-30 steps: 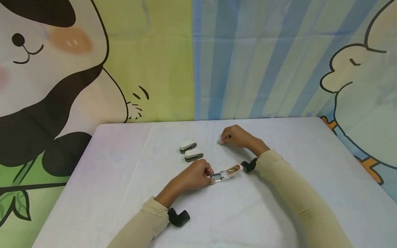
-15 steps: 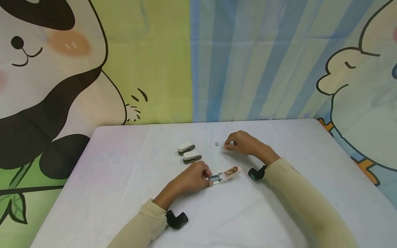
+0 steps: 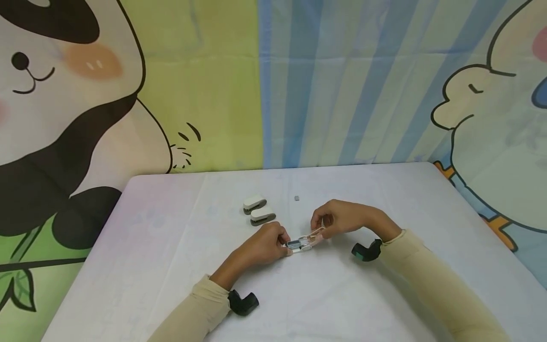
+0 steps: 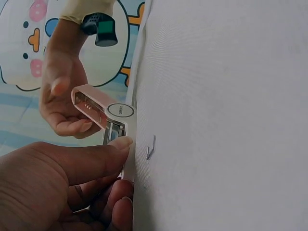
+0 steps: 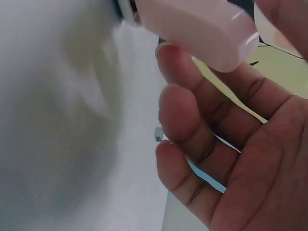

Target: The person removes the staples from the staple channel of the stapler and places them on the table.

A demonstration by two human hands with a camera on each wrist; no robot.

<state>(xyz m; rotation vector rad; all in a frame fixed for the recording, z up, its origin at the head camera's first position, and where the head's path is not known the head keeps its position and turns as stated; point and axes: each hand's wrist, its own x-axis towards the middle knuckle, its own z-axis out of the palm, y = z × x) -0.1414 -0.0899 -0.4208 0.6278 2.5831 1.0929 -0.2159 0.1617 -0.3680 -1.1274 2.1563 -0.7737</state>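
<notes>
A pink and white stapler [image 3: 301, 243] lies with its top raised, the metal staple channel showing in the left wrist view. My left hand [image 3: 267, 243] pinches its white base end between thumb and fingers. At the other end, the pink top cover [image 5: 202, 29] comes between the thumb and fingers of my right hand [image 3: 344, 218]. Those fingers are loosely curved. In the left wrist view the right thumb stands apart from the cover. Whether a right finger touches the cover is hard to tell.
Two small white and grey staplers [image 3: 260, 211] sit beyond my left hand. A small grey block of staples [image 3: 297, 198] lies farther back on the white table [image 3: 213, 285]. Loose staples [image 4: 150, 149] lie near the stapler. A patterned cloth backdrop [image 3: 205, 85] stands behind.
My right hand has moved from the small staple block back toward me, to the stapler's pink end, leaving the block on the table. The left hand has kept its hold on the stapler.
</notes>
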